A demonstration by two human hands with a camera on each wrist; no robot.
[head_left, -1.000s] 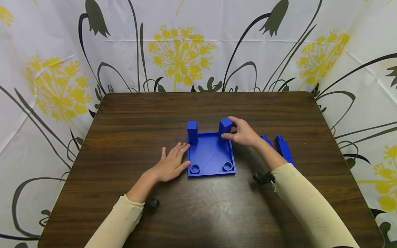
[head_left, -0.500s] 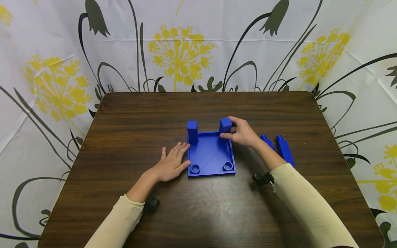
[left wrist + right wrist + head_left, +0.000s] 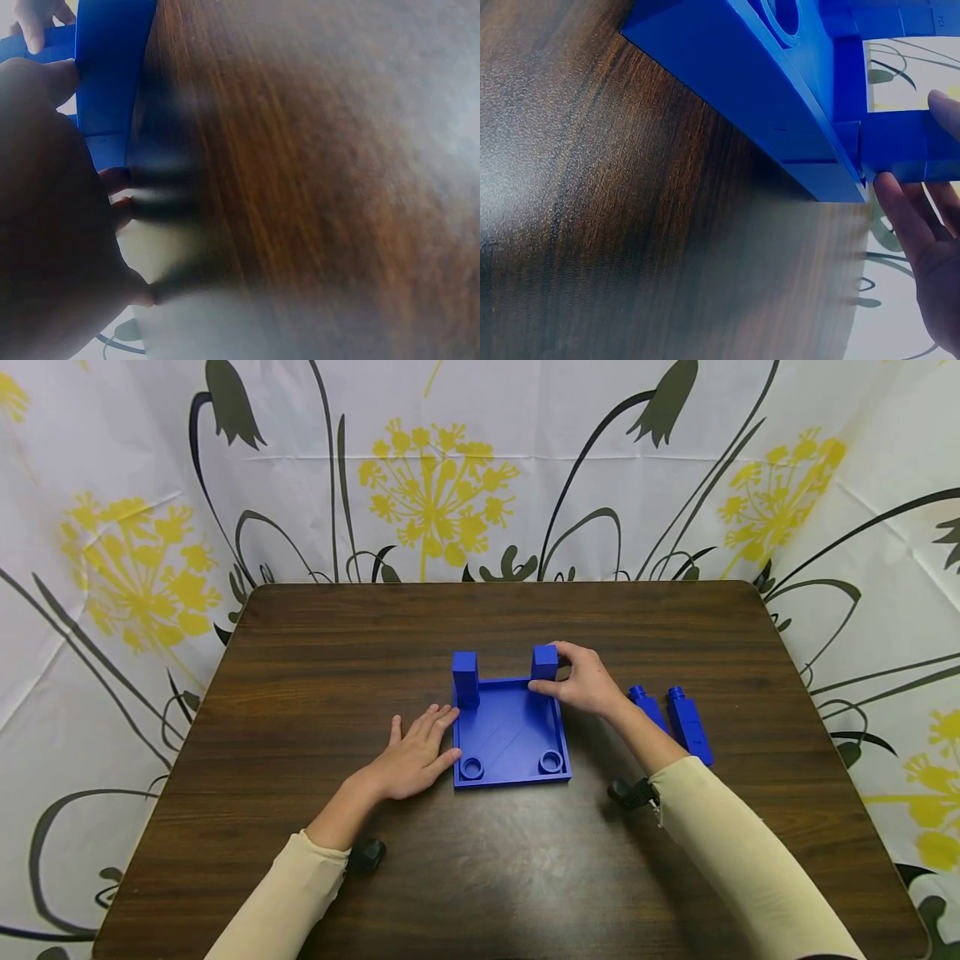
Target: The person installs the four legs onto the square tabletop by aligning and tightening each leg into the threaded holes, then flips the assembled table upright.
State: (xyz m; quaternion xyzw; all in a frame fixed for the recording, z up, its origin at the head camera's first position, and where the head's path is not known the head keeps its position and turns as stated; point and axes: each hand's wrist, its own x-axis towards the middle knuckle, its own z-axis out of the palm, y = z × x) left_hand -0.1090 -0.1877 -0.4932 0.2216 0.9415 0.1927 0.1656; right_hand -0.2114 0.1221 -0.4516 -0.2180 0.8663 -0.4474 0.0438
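A blue square tray-like base point(image 3: 510, 735) with a low rim lies on the table. Its two near corners carry round sockets point(image 3: 551, 762). One blue square post point(image 3: 465, 681) stands upright at the far left corner. At the far right corner, my right hand point(image 3: 588, 681) pinches a second blue square post point(image 3: 544, 662) between thumb and fingers; the right wrist view shows this post point(image 3: 900, 146) meeting the base. My left hand point(image 3: 408, 764) lies with fingers spread and straight, thumb and fingertips against the base's left side. How the posts' lower ends sit is hidden.
Two loose blue posts with narrow ringed ends, one nearer point(image 3: 648, 706) and one farther right point(image 3: 690, 727), lie beside my right forearm. The brown wood-grain table point(image 3: 337, 635) ends at a flower-printed cloth point(image 3: 480, 485) behind.
The post in my right hand has turned, so its sides now line up squarely with the base. My right thumb has shifted slightly left. The left hand has stayed in place.
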